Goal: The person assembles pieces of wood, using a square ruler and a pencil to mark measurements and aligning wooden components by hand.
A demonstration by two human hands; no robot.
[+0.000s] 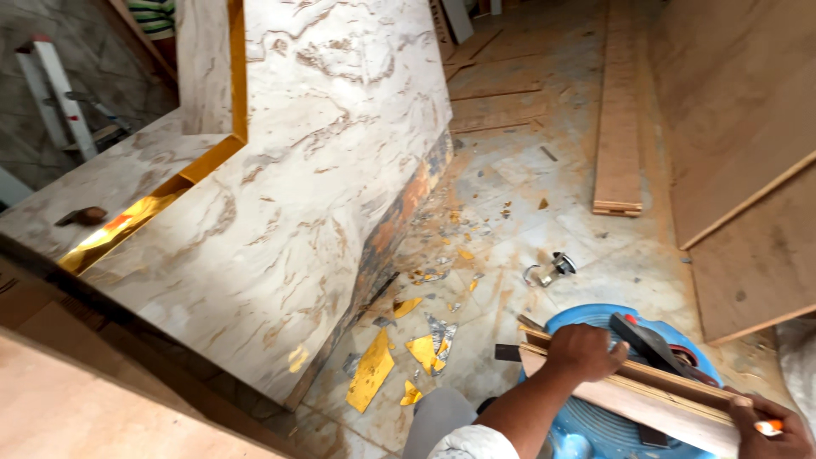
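Observation:
My left hand (pixel 586 350) lies over the far end of a long wooden strip (pixel 654 406), fingers curled around its edge. The strip rests across a round blue plastic stool (pixel 586 425) at the bottom right. My right hand (pixel 772 429) sits at the strip's other end in the corner of the view and grips a small orange object (pixel 769 427), which is mostly hidden by the fingers. A black tool (pixel 648 342) lies on the stool just beyond the strip.
A large marble-patterned panel (pixel 323 153) with gold trim (pixel 204 161) leans at the left. Gold foil scraps (pixel 371 371) and a metal fitting (pixel 548 270) litter the tiled floor. Stacked planks (pixel 618 127) and plywood sheets (pixel 739 127) stand right. A ladder (pixel 59 93) and a person's striped shirt (pixel 153 13) show top left.

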